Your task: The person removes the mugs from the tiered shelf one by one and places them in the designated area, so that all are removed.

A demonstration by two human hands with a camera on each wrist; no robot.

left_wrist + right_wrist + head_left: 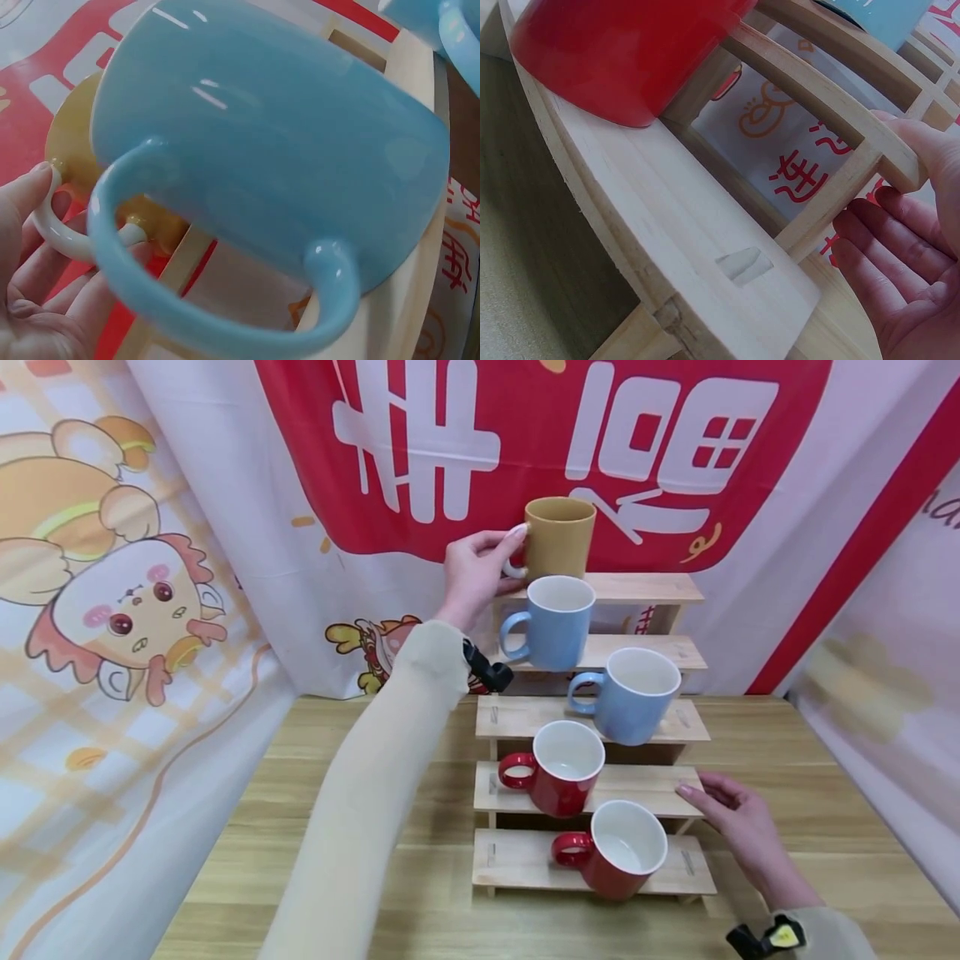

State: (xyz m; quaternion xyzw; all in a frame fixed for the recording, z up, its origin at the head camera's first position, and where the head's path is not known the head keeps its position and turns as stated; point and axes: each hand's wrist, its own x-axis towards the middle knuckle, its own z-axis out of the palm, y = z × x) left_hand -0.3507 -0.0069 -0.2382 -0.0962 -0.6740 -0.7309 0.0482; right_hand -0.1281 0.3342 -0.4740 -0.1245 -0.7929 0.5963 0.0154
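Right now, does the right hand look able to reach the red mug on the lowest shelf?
Probably yes: the right hand touches the shelf above, with nothing visible between it and the red mug; only the handle faces away.

The mugs (pixel 285 165) look smooth and glossy, the rack (pixel 652 195) matt, grained wood.

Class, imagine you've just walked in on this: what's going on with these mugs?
A person's left hand holds a mustard-yellow mug by its white handle at the top step of a five-step wooden stand; whether the mug's base rests there is hidden. The right hand grips the right end of the second step from the bottom. The four lower steps each bear one mug: going up, a red mug, another red mug, a light blue mug and another light blue mug.
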